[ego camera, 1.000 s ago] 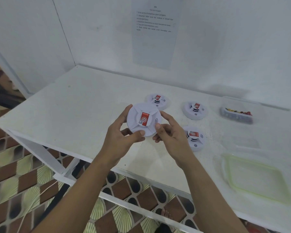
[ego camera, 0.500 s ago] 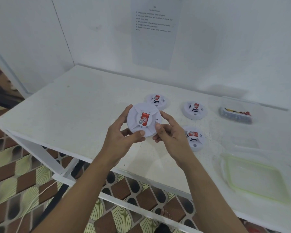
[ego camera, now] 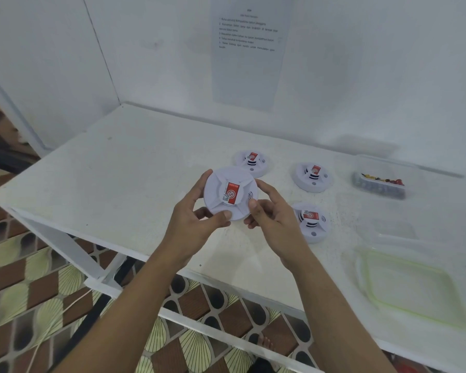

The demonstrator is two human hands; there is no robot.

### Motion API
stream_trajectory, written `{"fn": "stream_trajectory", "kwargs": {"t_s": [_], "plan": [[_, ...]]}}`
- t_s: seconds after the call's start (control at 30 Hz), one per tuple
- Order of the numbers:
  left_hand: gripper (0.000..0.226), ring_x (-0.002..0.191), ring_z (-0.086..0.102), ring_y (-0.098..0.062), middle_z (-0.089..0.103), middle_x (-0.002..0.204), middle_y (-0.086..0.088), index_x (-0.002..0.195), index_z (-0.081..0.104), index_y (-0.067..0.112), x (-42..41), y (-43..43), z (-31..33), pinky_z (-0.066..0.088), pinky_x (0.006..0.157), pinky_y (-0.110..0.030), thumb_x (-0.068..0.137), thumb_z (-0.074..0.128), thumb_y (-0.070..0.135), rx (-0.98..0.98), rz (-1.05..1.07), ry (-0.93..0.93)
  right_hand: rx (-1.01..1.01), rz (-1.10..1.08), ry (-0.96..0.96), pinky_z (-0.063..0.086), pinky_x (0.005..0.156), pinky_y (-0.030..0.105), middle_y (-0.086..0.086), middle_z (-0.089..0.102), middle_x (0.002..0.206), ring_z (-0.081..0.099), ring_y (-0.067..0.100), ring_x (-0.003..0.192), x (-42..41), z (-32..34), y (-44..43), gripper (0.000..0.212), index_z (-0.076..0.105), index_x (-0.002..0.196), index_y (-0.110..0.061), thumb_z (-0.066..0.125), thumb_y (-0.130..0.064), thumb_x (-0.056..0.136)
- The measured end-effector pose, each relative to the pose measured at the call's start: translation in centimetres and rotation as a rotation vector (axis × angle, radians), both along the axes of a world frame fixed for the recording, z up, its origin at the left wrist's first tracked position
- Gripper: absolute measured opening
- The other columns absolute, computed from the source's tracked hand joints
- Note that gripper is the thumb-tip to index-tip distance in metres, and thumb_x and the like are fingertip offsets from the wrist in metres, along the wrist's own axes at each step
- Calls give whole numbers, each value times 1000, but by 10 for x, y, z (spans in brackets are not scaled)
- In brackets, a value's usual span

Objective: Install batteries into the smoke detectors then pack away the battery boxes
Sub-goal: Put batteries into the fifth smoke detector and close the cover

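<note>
A round white smoke detector with a red label is held above the white table, its face tilted toward me. My left hand grips its left and lower rim with thumb and fingers. My right hand grips its right rim, thumb on the front. Three more detectors lie on the table: one behind, one at the back right, one just right of my right hand. A clear box of batteries stands farther right.
A clear lid with a green rim lies at the front right, and another clear lid or box sits behind it. An instruction sheet hangs on the back wall. The table's front edge runs under my forearms, with patterned floor below.
Almost nothing differs: both hands keep hold of the detector in the same spot, with only a slight shift of view.
</note>
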State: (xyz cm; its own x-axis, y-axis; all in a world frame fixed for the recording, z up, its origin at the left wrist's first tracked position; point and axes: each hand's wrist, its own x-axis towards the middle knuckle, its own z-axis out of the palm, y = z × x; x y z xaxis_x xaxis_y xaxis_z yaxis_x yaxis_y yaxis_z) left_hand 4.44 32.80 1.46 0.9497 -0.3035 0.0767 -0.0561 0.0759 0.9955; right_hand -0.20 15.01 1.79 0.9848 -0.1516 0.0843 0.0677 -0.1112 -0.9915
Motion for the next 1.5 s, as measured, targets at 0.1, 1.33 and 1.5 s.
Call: {"fn": "stream_trajectory", "kwargs": {"t_s": [0.1,1.33,1.5], "plan": [[71,121,61,-17,60,133,18,144,46,36,2,4,3,57,90,-45,85,76,10,56,-59,-43,-22,-1,1,56,76,23,-2,74,98,68,6,78,3,0,0,39,48,141,-34,55,-28,103],[52,115,65,-21,67,124,1,137,54,38,20,14,5,59,85,-35,93,66,12,35,-62,44,14,60,48,55,77,23,5,71,105,65,6,77,22,2,-9,38,50,142,-31,53,-24,105],[52,118,63,-23,66,126,0,136,54,38,13,36,6,59,88,-40,92,68,13,44,-43,40,-16,74,34,55,78,24,5,70,105,65,8,79,20,1,11,38,50,143,-31,53,-25,105]]}}
